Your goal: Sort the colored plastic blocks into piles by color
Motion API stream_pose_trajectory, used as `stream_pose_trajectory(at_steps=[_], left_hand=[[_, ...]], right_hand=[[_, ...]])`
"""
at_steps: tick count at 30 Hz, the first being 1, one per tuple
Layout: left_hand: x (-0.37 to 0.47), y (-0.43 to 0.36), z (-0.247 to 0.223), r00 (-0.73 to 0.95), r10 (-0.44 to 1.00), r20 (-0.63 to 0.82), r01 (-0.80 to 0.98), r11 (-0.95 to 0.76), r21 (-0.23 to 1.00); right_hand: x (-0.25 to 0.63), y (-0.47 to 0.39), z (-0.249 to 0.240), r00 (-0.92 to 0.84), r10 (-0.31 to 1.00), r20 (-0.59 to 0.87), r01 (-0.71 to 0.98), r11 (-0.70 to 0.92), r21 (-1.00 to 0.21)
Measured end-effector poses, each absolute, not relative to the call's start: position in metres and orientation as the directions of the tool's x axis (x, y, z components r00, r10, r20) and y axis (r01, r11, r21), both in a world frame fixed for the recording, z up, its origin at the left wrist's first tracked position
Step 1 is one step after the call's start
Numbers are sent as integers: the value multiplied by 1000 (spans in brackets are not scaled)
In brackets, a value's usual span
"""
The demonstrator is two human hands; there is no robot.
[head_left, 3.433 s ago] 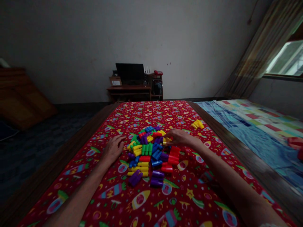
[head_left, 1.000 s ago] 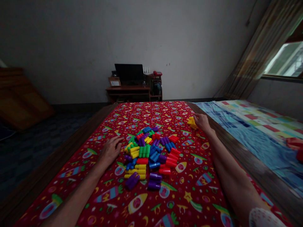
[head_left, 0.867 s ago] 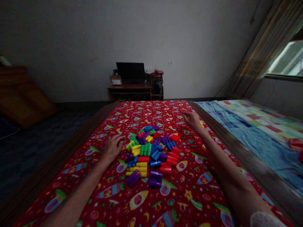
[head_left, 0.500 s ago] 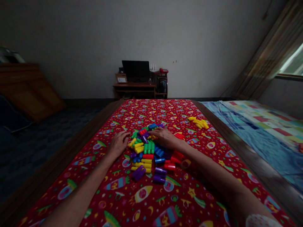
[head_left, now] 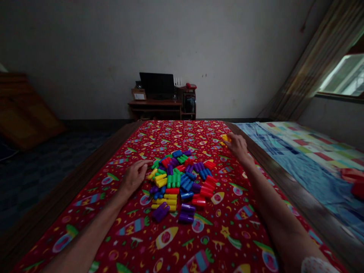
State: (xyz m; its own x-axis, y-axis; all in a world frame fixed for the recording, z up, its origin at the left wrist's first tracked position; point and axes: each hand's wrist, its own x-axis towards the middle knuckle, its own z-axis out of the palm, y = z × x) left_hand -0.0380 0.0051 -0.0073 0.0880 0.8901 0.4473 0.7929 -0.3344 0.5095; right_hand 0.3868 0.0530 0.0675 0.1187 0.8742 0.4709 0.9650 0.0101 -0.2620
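Note:
A heap of colourful plastic building blocks, each shaped like joined tubes, lies mid-table; green blocks [head_left: 173, 180], blue blocks [head_left: 186, 182], red blocks [head_left: 208, 186] and purple blocks [head_left: 186, 213] show in it. At the heap's left edge rests my left hand [head_left: 134, 175], holding nothing, its index finger stretched toward a green block. My right hand [head_left: 237, 145] is farther out on the right, fingers closed on a yellow building block [head_left: 226, 137]. More yellow pieces are partly hidden beneath and behind that hand.
A red cloth with rocket prints [head_left: 167, 237] covers the dark wooden table [head_left: 301, 193]. Beyond it stands a desk [head_left: 155, 103] with a monitor [head_left: 157, 84]. To the right is a bed with a blue and patchwork cover [head_left: 281, 146].
My right hand has left the heap and moved right and away, to the separate yellow blocks, with a yellow block in its fingers. My left hand stays beside the heap. The view has shifted slightly right.

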Motion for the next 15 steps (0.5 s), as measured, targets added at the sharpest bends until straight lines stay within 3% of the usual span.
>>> stream_pose_trajectory(at_steps=[2,5,9,15], left_hand=[[-34,1,0,79,912,402,741,-323,589],[-29,-1,9,232,918,322,719,-385,579],[-30,2,18,403,889,219,736,-457,500],[-37,2,28,411,903,121,774,-416,477]], right_hand=[[412,51,62,234,875,424,965,-159,-207],[433,50,52,312,890,331,948,-268,-173],[440,51,44,278,922,269,954,-231,-193],[418,52,61,220,863,455,963,-119,-241]])
